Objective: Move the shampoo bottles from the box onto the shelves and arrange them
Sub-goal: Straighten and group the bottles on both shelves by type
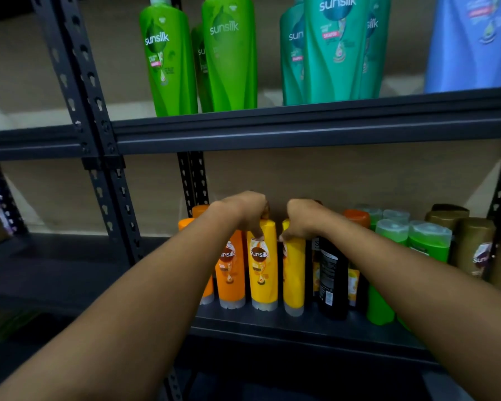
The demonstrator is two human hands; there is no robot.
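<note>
1. A dark metal shelving unit fills the view; its upper shelf carries large green bottles, teal bottles and a blue bottle.
2. The lower shelf holds a row of small upright bottles: orange, yellow, black, green and brown.
3. The left hand curls over the top of a yellow shampoo bottle, its fingers gripping it.
4. The right hand clasps the top of the neighbouring yellow bottle, just beside the first.
</note>
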